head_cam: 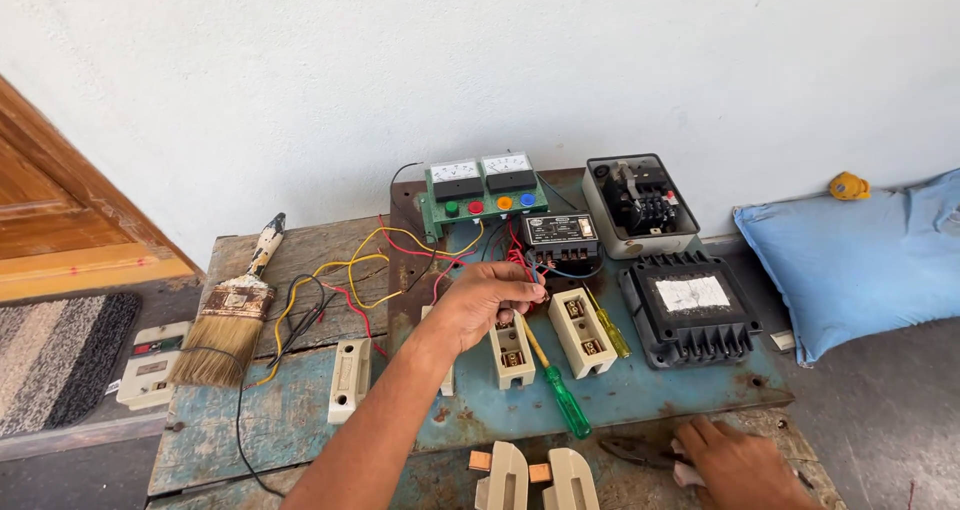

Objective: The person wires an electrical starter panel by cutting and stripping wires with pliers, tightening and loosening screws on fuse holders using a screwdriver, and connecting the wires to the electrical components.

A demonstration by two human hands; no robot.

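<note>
left hand [487, 303] pinches thin red wires [517, 260]; right hand [738, 460] seemingly pressed flat on crumpled cloth [686, 473].

A metal plate [640, 395] is laid on the wooden table [290, 255], toward its right. At the rear of the plate, a meter panel [483, 188] is positioned left of an open switch box [640, 205]. A small control module [561, 238] is located in front of the panel. A ribbed cover [688, 308] lies in front of the switch box. Two fuse carriers [580, 332] lie left of the cover, with two screwdrivers [560, 390] beside them. A paintbrush [228, 320] rests at the table's left. A cushion [855, 260] lies on the floor right of the table.
</note>
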